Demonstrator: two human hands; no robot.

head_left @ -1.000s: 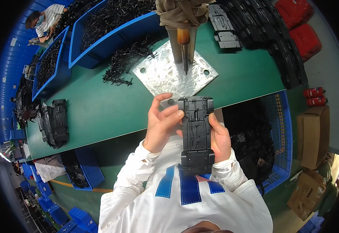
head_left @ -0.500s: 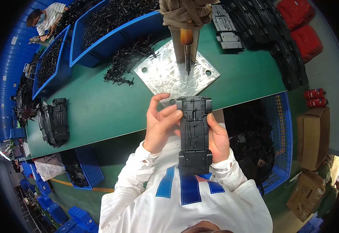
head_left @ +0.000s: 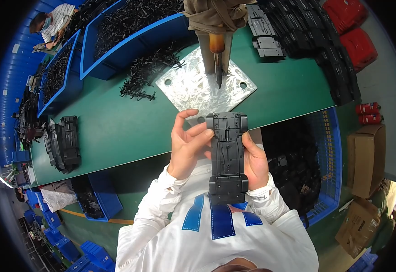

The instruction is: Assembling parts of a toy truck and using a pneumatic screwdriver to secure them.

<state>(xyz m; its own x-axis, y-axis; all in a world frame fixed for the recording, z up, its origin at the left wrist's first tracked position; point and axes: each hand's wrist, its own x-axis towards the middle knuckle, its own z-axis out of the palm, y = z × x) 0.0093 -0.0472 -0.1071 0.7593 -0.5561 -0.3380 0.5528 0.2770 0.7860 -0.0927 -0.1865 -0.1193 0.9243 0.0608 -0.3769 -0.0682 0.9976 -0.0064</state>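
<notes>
Between my hands is a black plastic toy-car chassis (head_left: 228, 156), held lengthwise just off the near edge of the green table. My left hand (head_left: 186, 145) grips its far left side, thumb on the edge and index finger raised; the other fingertips are partly hidden. My right hand (head_left: 255, 159) clasps the right side, its thumb along the edge and its fingers out of sight underneath. Beyond the chassis stands a soldering-iron-like tool (head_left: 217, 50) with an orange handle, pointing tip down over a shiny metal plate (head_left: 184, 88).
Loose small black plastic parts (head_left: 139, 81) lie left of the plate, by a filled blue bin (head_left: 116, 52). A stack of chassis (head_left: 64, 144) sits at the left, with rows of black chassis (head_left: 297, 34) at the far right. A blue crate (head_left: 336, 158) stands below the table's right side.
</notes>
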